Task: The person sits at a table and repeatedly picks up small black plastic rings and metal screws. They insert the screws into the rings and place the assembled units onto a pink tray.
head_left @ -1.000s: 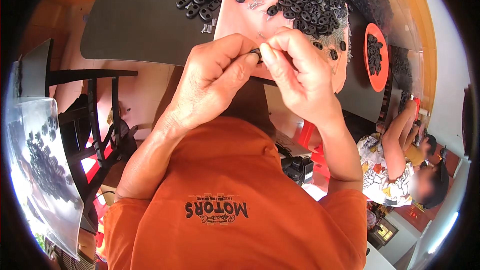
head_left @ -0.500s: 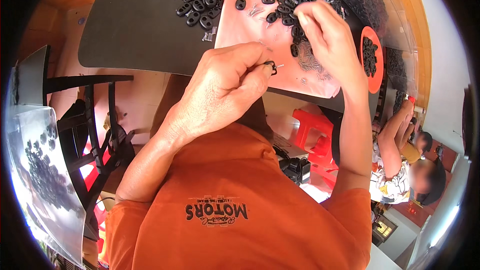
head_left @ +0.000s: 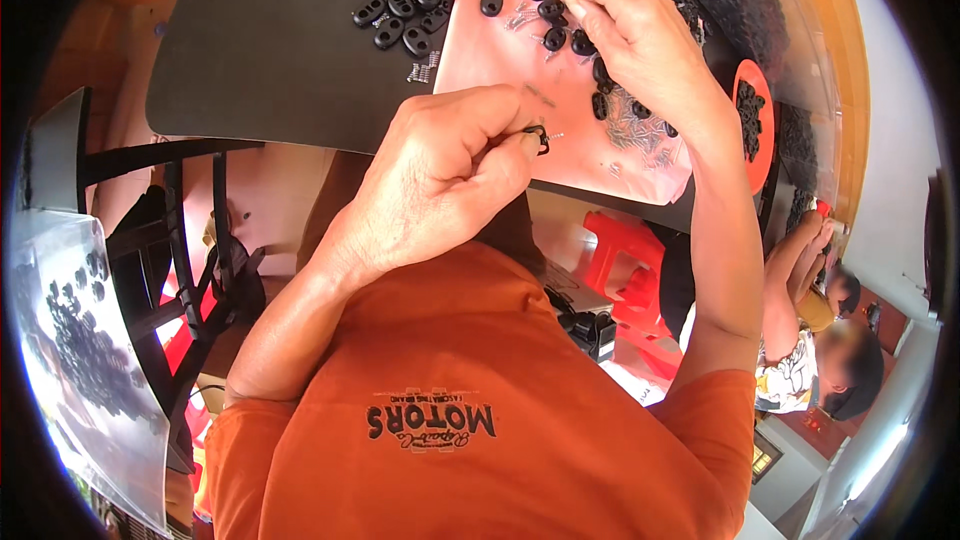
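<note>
Between thumb and forefinger, my left hand (head_left: pixel 450 165) pinches a small black plastic cord lock plunger (head_left: pixel 541 139). A thin metal spring (head_left: pixel 557 136) sticks out from its right side. My right hand (head_left: pixel 640 40) is over the heap, its thumb and forefinger closed at the edge of a black oval cord lock shell (head_left: pixel 550 8) with two holes. Part of that grip is hidden by the fingers. More black shells (head_left: pixel 400 5) lie in a pile at the far left of the work surface. Loose metal springs (head_left: pixel 640 140) are scattered below my right wrist.
A pink sheet (head_left: pixel 480 65) covers part of the dark table (head_left: pixel 270 50). An orange-red dish (head_left: pixel 765 140) of small black parts stands at the right. Red stools (head_left: pixel 620 260) and a black chair frame (head_left: pixel 170 240) are below the table. Other people (head_left: pixel 815 340) sit at far right.
My right hand has moved up and left to a shell at the heap's near edge. The left hand still holds the plunger with its spring, almost unmoved.
</note>
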A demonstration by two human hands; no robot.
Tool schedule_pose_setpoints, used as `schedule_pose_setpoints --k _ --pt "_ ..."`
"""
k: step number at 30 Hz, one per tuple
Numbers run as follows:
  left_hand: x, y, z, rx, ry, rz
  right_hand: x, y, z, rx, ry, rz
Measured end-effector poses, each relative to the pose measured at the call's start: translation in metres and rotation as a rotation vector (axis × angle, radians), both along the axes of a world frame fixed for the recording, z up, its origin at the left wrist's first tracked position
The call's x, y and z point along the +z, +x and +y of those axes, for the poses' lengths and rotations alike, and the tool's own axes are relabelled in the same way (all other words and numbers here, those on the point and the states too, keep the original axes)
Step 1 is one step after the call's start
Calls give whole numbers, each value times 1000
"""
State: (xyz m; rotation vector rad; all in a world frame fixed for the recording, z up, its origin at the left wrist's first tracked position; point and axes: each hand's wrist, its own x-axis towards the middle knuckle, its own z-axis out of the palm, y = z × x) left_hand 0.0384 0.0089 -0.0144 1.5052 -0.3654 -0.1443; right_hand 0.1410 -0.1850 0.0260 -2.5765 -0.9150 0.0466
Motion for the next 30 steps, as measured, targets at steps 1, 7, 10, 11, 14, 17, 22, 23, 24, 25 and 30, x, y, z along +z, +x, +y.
schedule_pose_setpoints --k 1,7,10,11,14,17,22,23,24,25,30 --pt "-1 0 0 6 8 -10 1 -2 4 -4 45 55" --pt "0 0 0 7 11 -32 -5 7 -5 29 -241 -126" --pt "-1 0 -2 33 2 -43 -2 4 -10 -36 -340 -206" --pt "-1 0 -2 33 0 -40 2 0 -7 -39 -257 -117" --pt "-3 -1 -1 33 -14 -33 11 -6 8 -43 -125 71" --pt "-4 -2 -1 29 -32 -19 10 -6 11 -55 -157 133" --pt "-3 -3 0 31 -18 -20 3 -1 5 -120 -30 237" --pt "-3 -3 -1 30 -18 -16 3 -2 4 -89 -41 177" --pt "-2 -3 -1 30 -17 -11 3 -2 3 -58 -51 116" --pt "-2 -3 -1 28 -16 -6 3 -3 2 -27 -62 55" --pt "-4 -4 0 31 -7 -18 4 -8 4 -46 -100 97"
